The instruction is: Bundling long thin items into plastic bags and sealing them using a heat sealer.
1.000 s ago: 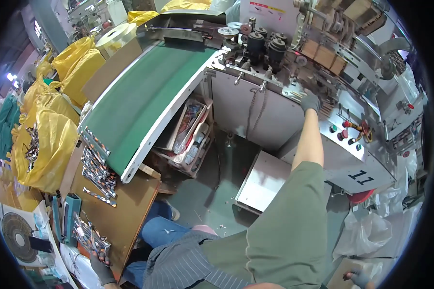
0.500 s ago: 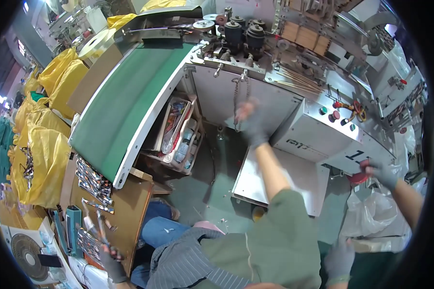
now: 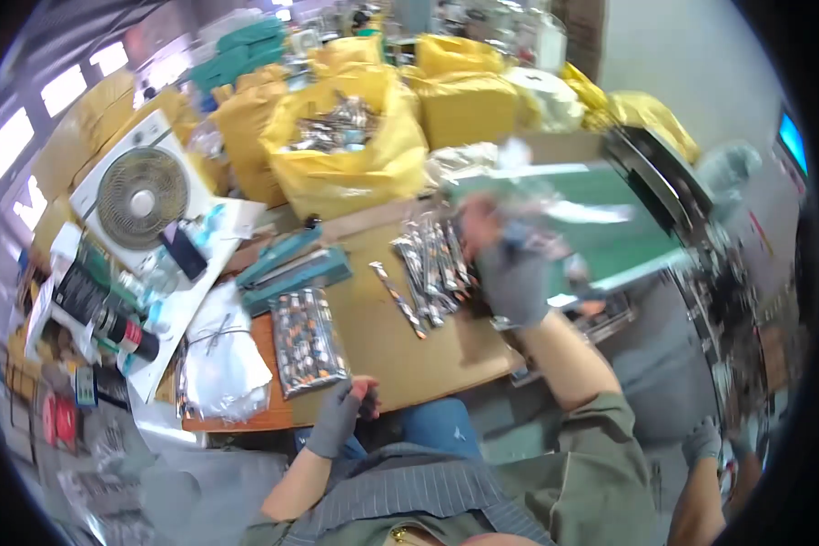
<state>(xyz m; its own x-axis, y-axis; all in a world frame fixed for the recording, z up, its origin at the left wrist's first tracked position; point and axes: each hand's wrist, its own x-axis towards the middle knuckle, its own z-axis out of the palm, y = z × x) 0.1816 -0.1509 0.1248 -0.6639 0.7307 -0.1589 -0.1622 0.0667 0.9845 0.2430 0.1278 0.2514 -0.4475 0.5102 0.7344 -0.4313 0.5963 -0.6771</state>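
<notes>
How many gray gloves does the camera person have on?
2. One is on the left hand, beside the filled clear bag near the table's edge; the other is on the blurred right hand, beside the slim striped packets. Neither is hidden.

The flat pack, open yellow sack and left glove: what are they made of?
Flat pack: glossy, probably clear plastic film, since patterned contents seem to show through. Open yellow sack: likely thin plastic, given its soft sheen and creases. Left glove: matte grey, perhaps knitted fabric, fitting snugly without shine.
</notes>
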